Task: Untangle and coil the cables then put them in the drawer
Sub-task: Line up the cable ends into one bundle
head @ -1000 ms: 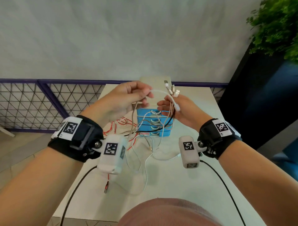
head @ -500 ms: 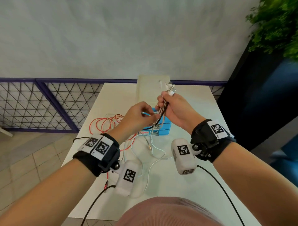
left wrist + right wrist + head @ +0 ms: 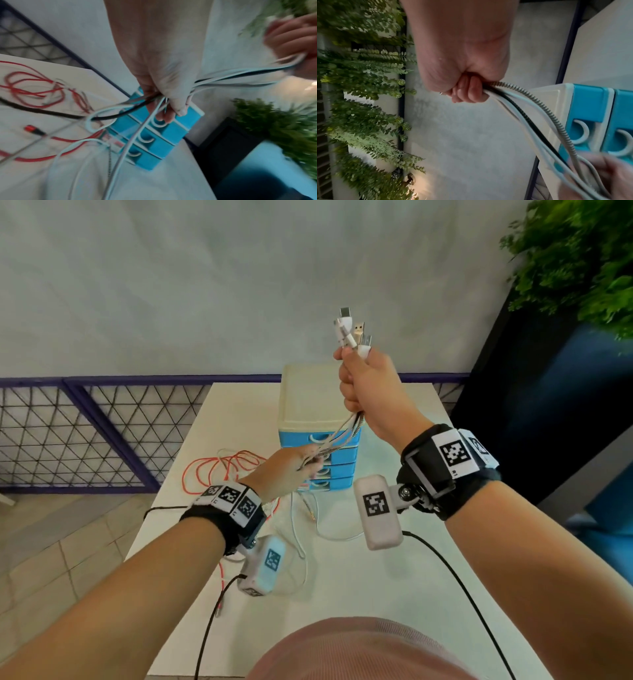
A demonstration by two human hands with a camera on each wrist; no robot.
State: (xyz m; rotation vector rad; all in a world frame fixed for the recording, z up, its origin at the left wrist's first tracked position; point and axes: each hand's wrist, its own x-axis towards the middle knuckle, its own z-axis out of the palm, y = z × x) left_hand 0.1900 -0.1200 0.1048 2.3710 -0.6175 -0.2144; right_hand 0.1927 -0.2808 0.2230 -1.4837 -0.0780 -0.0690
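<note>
**Gathering the ends, tangle still to clear**

Holding a bunch of cables (image 3: 346, 429) upright, the right hand (image 3: 368, 392) has its grip clenched around them, with the plugs (image 3: 352, 332) sticking out above the fist. Below the fist the strands run down and to the left into the left hand (image 3: 287, 470), whose fingers are curled round the same bunch just in front of the drawer unit (image 3: 317, 402). The wrist views show white strands, a black one and a spring-wrapped one in that bundle.

From the left hand the cables fall loose onto the tabletop (image 3: 394, 583), looping over each other. A red cable (image 3: 219, 467) lies in an untidy heap to the left of the drawers, apart from both hands; one of its ends (image 3: 218, 609) hangs near the front edge.

As for progress, my reading is that this is an early stage. Several plug ends have been collected into one fist, and the left hand seems placed to draw along the strands and part them. Nothing is coiled yet, the red cable looks untouched, and every blue drawer front (image 3: 337, 455) that can be seen is closed. Separating, coiling each cable, opening a drawer and stowing them all remain.
</note>
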